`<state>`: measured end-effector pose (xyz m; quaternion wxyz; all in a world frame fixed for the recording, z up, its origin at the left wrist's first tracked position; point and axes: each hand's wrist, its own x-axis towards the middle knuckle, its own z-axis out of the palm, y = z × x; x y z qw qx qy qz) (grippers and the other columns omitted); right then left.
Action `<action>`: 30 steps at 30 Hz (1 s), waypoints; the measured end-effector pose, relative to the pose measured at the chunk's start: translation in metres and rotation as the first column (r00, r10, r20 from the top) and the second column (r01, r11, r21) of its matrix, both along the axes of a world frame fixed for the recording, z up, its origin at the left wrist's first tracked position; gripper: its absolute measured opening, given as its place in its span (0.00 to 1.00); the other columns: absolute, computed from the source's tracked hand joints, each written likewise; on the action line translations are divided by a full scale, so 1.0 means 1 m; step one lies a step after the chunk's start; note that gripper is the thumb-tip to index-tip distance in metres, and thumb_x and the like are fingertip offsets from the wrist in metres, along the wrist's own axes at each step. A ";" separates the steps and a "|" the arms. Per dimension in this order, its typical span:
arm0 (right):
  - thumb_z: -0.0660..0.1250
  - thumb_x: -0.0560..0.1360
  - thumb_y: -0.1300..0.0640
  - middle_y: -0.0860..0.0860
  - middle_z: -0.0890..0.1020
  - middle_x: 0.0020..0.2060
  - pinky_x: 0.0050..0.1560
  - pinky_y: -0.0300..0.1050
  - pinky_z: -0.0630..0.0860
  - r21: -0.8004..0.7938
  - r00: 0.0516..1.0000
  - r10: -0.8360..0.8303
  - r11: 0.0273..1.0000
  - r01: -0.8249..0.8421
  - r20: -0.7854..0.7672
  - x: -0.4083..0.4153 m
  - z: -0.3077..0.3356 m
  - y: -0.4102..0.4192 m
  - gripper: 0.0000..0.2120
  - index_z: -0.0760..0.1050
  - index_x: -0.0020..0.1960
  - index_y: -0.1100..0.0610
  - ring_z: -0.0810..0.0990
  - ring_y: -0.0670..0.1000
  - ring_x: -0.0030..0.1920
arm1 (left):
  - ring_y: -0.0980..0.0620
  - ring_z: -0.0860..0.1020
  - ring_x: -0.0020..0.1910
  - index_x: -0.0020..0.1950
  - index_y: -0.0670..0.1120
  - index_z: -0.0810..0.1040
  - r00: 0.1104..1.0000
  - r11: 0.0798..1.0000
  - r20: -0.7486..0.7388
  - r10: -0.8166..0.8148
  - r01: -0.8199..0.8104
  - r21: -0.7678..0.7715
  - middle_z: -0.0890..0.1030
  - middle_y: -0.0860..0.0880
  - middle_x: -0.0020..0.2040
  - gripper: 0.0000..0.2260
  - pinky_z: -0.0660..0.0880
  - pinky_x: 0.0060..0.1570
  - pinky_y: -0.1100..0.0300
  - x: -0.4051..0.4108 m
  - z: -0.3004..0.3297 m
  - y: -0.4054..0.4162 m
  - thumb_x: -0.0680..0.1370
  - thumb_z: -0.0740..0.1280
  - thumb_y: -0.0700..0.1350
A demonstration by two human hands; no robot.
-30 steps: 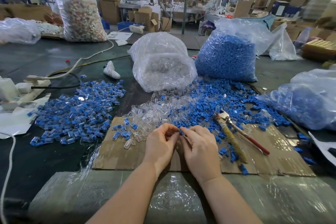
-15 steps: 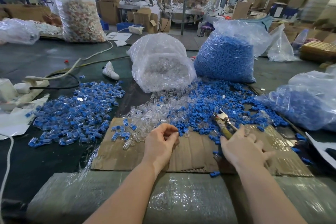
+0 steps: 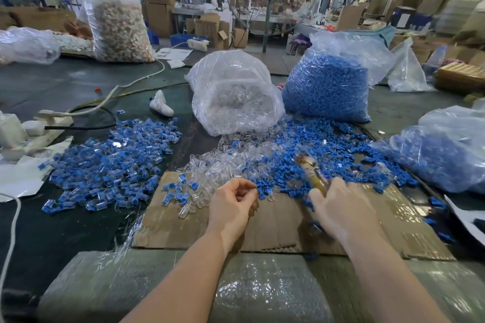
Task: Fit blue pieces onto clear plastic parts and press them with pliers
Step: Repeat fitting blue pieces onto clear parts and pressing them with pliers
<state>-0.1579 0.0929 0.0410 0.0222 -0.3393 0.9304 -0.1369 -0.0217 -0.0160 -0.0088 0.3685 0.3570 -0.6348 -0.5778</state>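
My left hand (image 3: 232, 207) hovers over the cardboard sheet (image 3: 275, 228), fingers curled and pinching a small clear plastic part that is mostly hidden. My right hand (image 3: 341, 207) grips the yellow-handled pliers (image 3: 313, 172), lifted and blurred, jaws pointing away over the loose blue pieces (image 3: 315, 155). Loose clear parts (image 3: 223, 165) lie just ahead of my left hand. A heap of fitted blue-and-clear parts (image 3: 115, 160) spreads at the left.
A bag of clear parts (image 3: 233, 97) and a bag of blue pieces (image 3: 328, 86) stand behind the piles. Another blue-filled bag (image 3: 441, 152) lies at the right. Cables and a power strip (image 3: 39, 126) sit at the left. A person works behind a bag (image 3: 118, 23) far left.
My hands parted from the middle. My right hand went right to the pliers, took hold and lifted them off the cardboard. My left hand stayed put with its part.
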 end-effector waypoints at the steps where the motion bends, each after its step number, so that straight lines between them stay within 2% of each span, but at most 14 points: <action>1: 0.53 0.79 0.47 0.54 0.75 0.44 0.38 0.44 0.69 -0.058 0.990 0.065 0.997 -0.058 0.125 0.007 0.004 -0.001 0.13 0.67 0.47 0.56 0.73 0.51 0.41 | 0.57 0.77 0.30 0.44 0.45 0.78 1.000 1.000 -0.011 0.004 -0.004 0.022 0.80 0.47 0.33 0.05 0.76 0.33 0.65 -0.001 0.000 -0.001 0.76 0.66 0.35; 3: 0.54 0.79 0.50 0.52 0.73 0.37 0.31 0.42 0.63 -0.170 0.898 0.174 0.979 -0.113 0.405 0.021 0.010 -0.003 0.12 0.66 0.41 0.55 0.70 0.50 0.33 | 0.55 0.78 0.30 0.43 0.45 0.78 0.998 0.996 -0.054 0.017 -0.012 0.091 0.80 0.47 0.33 0.06 0.76 0.32 0.62 -0.003 0.000 -0.003 0.75 0.66 0.34; 5: 0.55 0.79 0.52 0.53 0.71 0.34 0.34 0.43 0.63 -0.233 0.808 0.242 0.963 -0.134 0.538 0.031 0.013 -0.005 0.13 0.65 0.37 0.55 0.68 0.52 0.32 | 0.54 0.76 0.29 0.43 0.44 0.77 0.994 0.987 -0.098 0.039 -0.023 0.161 0.79 0.46 0.33 0.06 0.74 0.29 0.61 -0.004 0.000 -0.005 0.75 0.66 0.33; 10: 0.57 0.77 0.54 0.49 0.65 0.29 0.33 0.43 0.59 -0.166 0.754 0.288 0.958 -0.235 0.591 0.039 0.015 -0.002 0.12 0.63 0.35 0.54 0.64 0.49 0.29 | 0.56 0.76 0.29 0.43 0.45 0.78 0.990 0.976 -0.116 0.074 -0.048 0.214 0.79 0.47 0.33 0.06 0.73 0.26 0.64 -0.006 0.000 -0.008 0.75 0.67 0.34; 13: 0.60 0.73 0.59 0.53 0.68 0.32 0.37 0.45 0.63 -0.158 0.711 0.281 0.959 -0.236 0.644 0.038 0.014 0.001 0.07 0.64 0.38 0.56 0.67 0.51 0.33 | 0.58 0.76 0.28 0.44 0.45 0.78 0.990 0.972 -0.110 0.085 -0.058 0.228 0.79 0.49 0.32 0.05 0.74 0.27 0.64 -0.006 0.000 -0.008 0.76 0.67 0.36; 16: 0.59 0.71 0.63 0.52 0.65 0.32 0.35 0.45 0.59 -0.144 0.700 0.288 0.955 -0.259 0.653 0.037 0.015 0.003 0.06 0.63 0.38 0.56 0.63 0.51 0.31 | 0.56 0.75 0.28 0.44 0.44 0.78 0.987 0.966 -0.115 0.109 -0.078 0.246 0.79 0.47 0.32 0.04 0.72 0.26 0.65 -0.007 0.000 -0.009 0.76 0.67 0.36; 19: 0.58 0.72 0.62 0.51 0.66 0.32 0.34 0.44 0.61 -0.119 0.694 0.282 0.954 -0.274 0.662 0.036 0.016 0.004 0.06 0.63 0.38 0.56 0.65 0.50 0.32 | 0.55 0.75 0.28 0.45 0.43 0.78 0.985 0.958 -0.116 0.127 -0.091 0.271 0.78 0.47 0.33 0.03 0.71 0.26 0.65 -0.008 0.000 -0.010 0.76 0.67 0.36; 22: 0.58 0.72 0.60 0.53 0.69 0.35 0.37 0.44 0.63 -0.109 0.682 0.284 0.951 -0.289 0.674 0.036 0.018 0.003 0.04 0.64 0.39 0.55 0.68 0.52 0.35 | 0.56 0.75 0.29 0.45 0.43 0.78 0.984 0.954 -0.123 0.133 -0.094 0.283 0.78 0.47 0.33 0.04 0.72 0.28 0.64 -0.009 0.001 -0.010 0.76 0.66 0.35; 25: 0.58 0.72 0.61 0.54 0.70 0.37 0.42 0.46 0.65 -0.131 0.663 0.305 0.945 -0.300 0.684 0.037 0.020 0.002 0.05 0.65 0.38 0.55 0.69 0.52 0.38 | 0.57 0.75 0.28 0.45 0.43 0.78 0.984 0.959 -0.111 0.142 -0.109 0.261 0.79 0.48 0.32 0.03 0.72 0.27 0.65 -0.009 0.000 -0.010 0.76 0.67 0.36; 30: 0.58 0.71 0.63 0.53 0.69 0.38 0.42 0.46 0.66 -0.136 0.639 0.309 0.942 -0.306 0.704 0.039 0.025 0.004 0.07 0.64 0.37 0.54 0.69 0.52 0.38 | 0.60 0.76 0.27 0.46 0.42 0.78 0.983 0.963 -0.113 0.145 -0.114 0.246 0.79 0.48 0.32 0.03 0.72 0.26 0.68 -0.008 0.000 -0.010 0.76 0.66 0.35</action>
